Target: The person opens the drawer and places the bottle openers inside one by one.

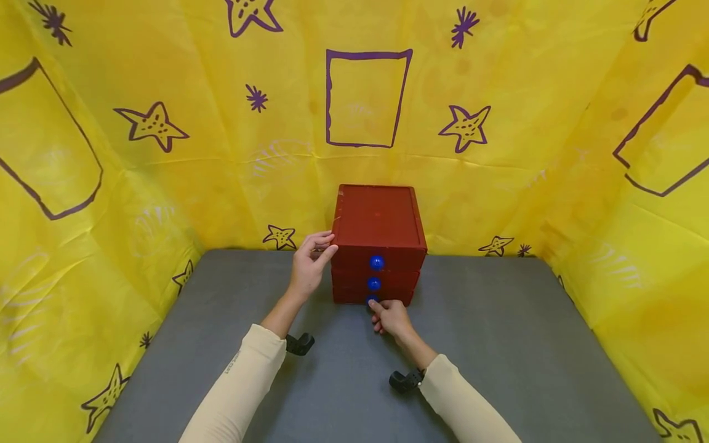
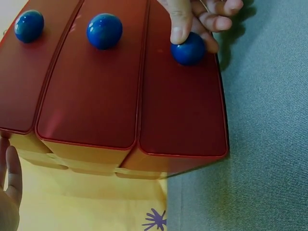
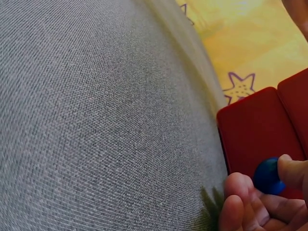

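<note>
A red drawer unit (image 1: pixel 378 215) with three stacked drawers and round blue knobs stands on the grey table. My right hand (image 1: pixel 392 317) pinches the lowest blue knob (image 2: pixel 188 49) between thumb and fingers, also seen in the right wrist view, where the thumb presses the knob (image 3: pixel 267 177). That bottom drawer (image 2: pixel 185 106) sits flush with the others. At the unit's upper left corner, my left hand (image 1: pixel 310 264) touches its side with thumb and fingertips. The middle knob (image 1: pixel 373 283) and top knob (image 1: pixel 376 263) are untouched.
Yellow cloth walls (image 1: pixel 288 166) with purple drawings surround the table on the back and both sides. The grey table surface (image 1: pixel 498 344) extends left, right and in front of the unit. A black wrist camera (image 1: pixel 300 344) is worn on each wrist.
</note>
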{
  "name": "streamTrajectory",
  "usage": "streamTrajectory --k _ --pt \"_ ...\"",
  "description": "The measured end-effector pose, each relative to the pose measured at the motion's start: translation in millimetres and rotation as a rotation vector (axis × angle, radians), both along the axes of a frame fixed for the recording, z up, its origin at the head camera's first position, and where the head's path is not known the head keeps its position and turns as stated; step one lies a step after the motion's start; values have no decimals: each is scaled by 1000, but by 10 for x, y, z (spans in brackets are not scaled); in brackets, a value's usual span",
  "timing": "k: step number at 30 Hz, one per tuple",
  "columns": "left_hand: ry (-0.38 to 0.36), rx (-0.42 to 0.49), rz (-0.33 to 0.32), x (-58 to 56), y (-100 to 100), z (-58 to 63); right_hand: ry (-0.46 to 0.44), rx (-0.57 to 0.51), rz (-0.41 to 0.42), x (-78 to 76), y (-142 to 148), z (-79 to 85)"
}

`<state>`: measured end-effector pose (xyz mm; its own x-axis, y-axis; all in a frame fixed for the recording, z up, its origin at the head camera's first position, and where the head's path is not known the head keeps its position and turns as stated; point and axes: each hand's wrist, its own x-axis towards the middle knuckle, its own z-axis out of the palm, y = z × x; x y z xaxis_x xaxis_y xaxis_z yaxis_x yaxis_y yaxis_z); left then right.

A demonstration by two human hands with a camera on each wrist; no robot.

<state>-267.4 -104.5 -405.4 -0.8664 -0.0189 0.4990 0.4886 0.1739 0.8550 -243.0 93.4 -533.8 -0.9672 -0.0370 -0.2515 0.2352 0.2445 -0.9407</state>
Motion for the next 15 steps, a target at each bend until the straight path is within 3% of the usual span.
streamTrajectory --k 11,15 --pt "-27 -7 -6 24 -11 -14 1 53 40 14 37 8" --pt "-58 33 -22 36 -3 -8 69 151 140 29 133 51"
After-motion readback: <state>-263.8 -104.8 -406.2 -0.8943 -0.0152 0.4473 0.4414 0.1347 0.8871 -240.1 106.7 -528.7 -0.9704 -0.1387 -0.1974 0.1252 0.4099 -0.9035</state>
